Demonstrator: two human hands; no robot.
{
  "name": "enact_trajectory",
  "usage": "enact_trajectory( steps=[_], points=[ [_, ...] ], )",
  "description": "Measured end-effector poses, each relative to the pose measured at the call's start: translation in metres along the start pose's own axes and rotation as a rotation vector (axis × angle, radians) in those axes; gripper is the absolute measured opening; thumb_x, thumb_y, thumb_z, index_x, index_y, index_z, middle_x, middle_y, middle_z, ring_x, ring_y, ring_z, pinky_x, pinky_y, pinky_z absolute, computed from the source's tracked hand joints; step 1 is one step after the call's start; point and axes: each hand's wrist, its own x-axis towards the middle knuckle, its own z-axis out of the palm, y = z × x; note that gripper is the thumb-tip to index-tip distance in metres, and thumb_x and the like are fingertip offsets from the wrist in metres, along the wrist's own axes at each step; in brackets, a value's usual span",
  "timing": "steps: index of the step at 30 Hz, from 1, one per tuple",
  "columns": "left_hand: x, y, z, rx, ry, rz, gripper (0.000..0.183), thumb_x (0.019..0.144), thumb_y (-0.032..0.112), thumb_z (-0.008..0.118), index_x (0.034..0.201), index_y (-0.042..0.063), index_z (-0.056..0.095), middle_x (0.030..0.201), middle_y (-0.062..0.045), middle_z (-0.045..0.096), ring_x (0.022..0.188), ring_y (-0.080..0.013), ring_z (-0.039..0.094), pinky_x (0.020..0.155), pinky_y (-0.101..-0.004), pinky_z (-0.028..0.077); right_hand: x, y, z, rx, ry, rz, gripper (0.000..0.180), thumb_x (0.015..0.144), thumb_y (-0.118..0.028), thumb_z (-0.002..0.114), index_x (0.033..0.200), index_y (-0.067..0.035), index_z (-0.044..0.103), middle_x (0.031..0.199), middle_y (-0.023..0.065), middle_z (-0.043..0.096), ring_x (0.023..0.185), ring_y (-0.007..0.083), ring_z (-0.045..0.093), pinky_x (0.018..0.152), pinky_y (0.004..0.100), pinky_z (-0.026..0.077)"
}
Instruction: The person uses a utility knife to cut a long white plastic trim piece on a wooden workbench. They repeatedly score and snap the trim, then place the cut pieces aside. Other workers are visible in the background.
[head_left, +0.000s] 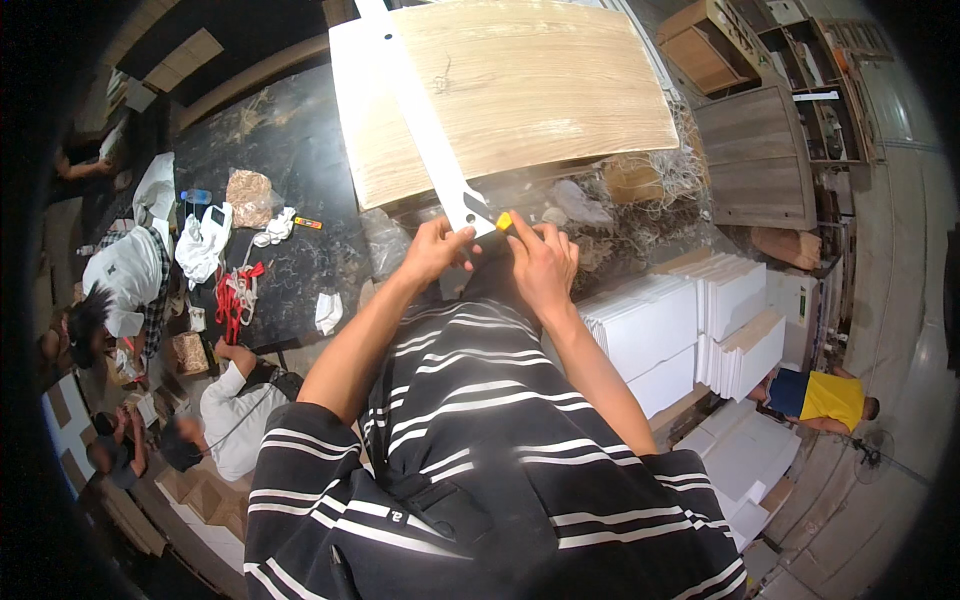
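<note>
A long white strip (424, 124) runs slantwise over a wood-grain panel (540, 90) and sticks out past its near edge. Round dark holes show near its far and near ends, with a dark slanted patch beside the near one. My left hand (435, 251) grips the near end, thumb on top. In my right hand (546, 262) is a small tool with a yellow end (505, 221), held against or close to the strip's near corner. The fingers hide most of that tool, so its kind cannot be told.
On the left, a black table (300, 150) bears a bag of small pieces (249, 196), red straps (238, 292) and white gloves (328, 311). Shredded scraps (660, 180) lie beyond my right hand. White panels (649, 330) are stacked to the right. Several people are nearby.
</note>
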Motion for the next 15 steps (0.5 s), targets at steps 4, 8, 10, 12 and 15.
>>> enact_trajectory(
  steps=[4, 8, 10, 12, 15],
  points=[
    [-0.004, -0.003, -0.004, 0.012, 0.002, -0.006, 0.027, 0.102, 0.024, 0.065, 0.115, -0.001, 0.065, 0.088, -0.009, 0.076, 0.062, -0.0138, 0.069, 0.056, -0.0261, 0.048, 0.013, -0.005, 0.005, 0.023, -0.026, -0.027, 0.039, 0.094, -0.026, 0.069, 0.133, -0.027, 0.071, 0.103, 0.0087, 0.066, 0.098, 0.0282, 0.061, 0.088, 0.0429, 0.042],
    [-0.009, -0.004, -0.006, 0.002, 0.057, -0.012, 0.029, 0.1, 0.023, 0.068, 0.117, -0.001, 0.065, 0.089, -0.008, 0.075, 0.065, -0.0139, 0.07, 0.057, -0.0255, 0.048, 0.005, -0.005, 0.002, 0.073, -0.067, -0.04, 0.039, 0.094, -0.027, 0.07, 0.134, -0.027, 0.071, 0.103, 0.0076, 0.066, 0.098, 0.0265, 0.061, 0.088, 0.042, 0.042],
    [-0.01, -0.004, -0.006, -0.029, 0.103, -0.003, 0.03, 0.1, 0.023, 0.07, 0.118, -0.001, 0.065, 0.091, -0.008, 0.075, 0.067, -0.0139, 0.071, 0.058, -0.0252, 0.048, -0.003, -0.003, -0.002, 0.07, -0.084, -0.048, 0.04, 0.094, -0.027, 0.07, 0.134, -0.027, 0.071, 0.103, 0.007, 0.066, 0.098, 0.0258, 0.061, 0.087, 0.0416, 0.042],
    [-0.009, -0.004, -0.006, -0.077, 0.149, -0.004, 0.032, 0.099, 0.023, 0.071, 0.119, -0.001, 0.066, 0.094, -0.007, 0.075, 0.068, -0.0139, 0.071, 0.059, -0.025, 0.048, -0.007, 0.001, -0.006, 0.043, -0.11, -0.047, 0.04, 0.095, -0.027, 0.07, 0.135, -0.028, 0.07, 0.103, 0.0061, 0.066, 0.098, 0.0254, 0.061, 0.087, 0.0413, 0.042],
    [-0.008, -0.005, -0.009, -0.101, 0.099, -0.049, 0.032, 0.098, 0.022, 0.072, 0.12, 0.0, 0.067, 0.098, -0.006, 0.074, 0.069, -0.0143, 0.072, 0.06, -0.0248, 0.049, -0.006, 0.008, -0.007, 0.039, -0.064, -0.103, 0.04, 0.094, -0.027, 0.07, 0.134, -0.028, 0.071, 0.104, 0.0061, 0.066, 0.098, 0.0259, 0.061, 0.087, 0.0417, 0.042]
  ],
)
